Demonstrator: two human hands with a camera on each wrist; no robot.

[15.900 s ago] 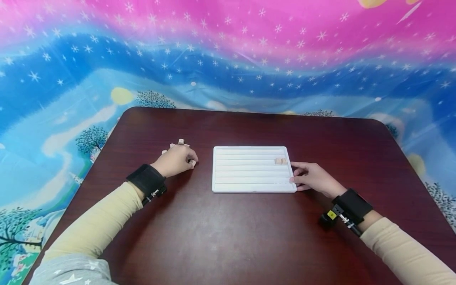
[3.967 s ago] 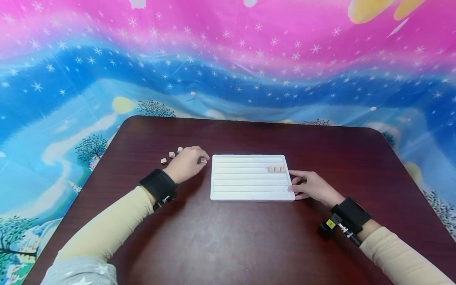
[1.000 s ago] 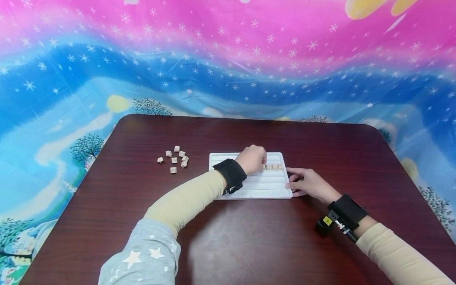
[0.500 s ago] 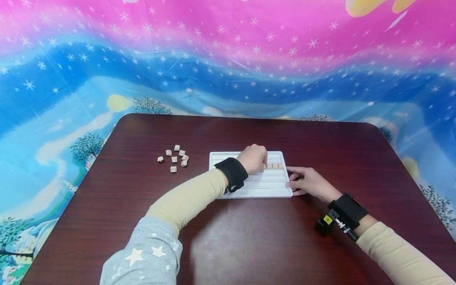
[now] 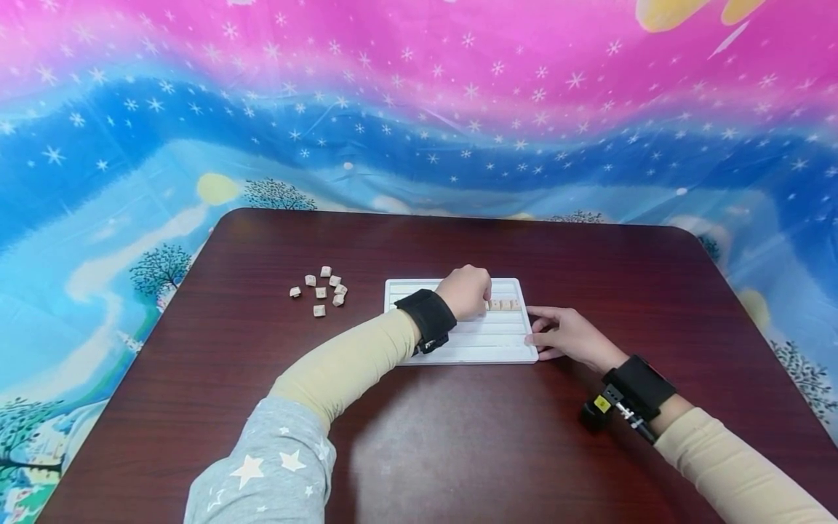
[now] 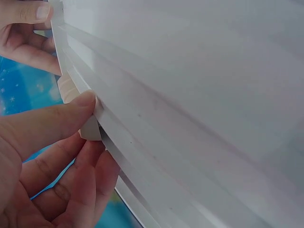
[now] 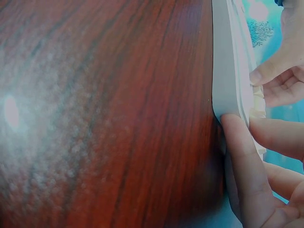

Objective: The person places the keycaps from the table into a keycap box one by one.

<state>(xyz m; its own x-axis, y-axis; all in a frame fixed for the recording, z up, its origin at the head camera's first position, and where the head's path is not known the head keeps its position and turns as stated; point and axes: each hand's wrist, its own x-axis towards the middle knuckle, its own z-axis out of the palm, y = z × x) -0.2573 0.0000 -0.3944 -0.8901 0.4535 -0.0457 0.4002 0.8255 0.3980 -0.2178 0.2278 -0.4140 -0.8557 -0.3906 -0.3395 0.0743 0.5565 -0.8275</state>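
A white ridged tray [image 5: 484,352] lies on the table. Along one of its ridges, at the right end, sits a short row of beige keycaps [image 5: 504,305]. My left hand [image 5: 465,291] reaches over the tray, at the left end of this row. In the left wrist view, thumb and fingers pinch a keycap [image 6: 90,130] against a ridge. My right hand [image 5: 569,336] holds the tray's right edge; in the right wrist view one finger [image 7: 240,147] presses along the corner. From the head, the left hand hides the pinched keycap.
Several loose keycaps [image 5: 321,292] lie scattered on the dark red-brown table [image 5: 419,437], left of the tray. The left forearm [image 5: 347,364] crosses the tray's front left corner. A patterned cloth [image 5: 419,145] hangs behind the table.
My left hand has moved right from the loose keycaps to the row on the tray, which has grown longer. During the last second it stays almost still; my right hand keeps its hold.
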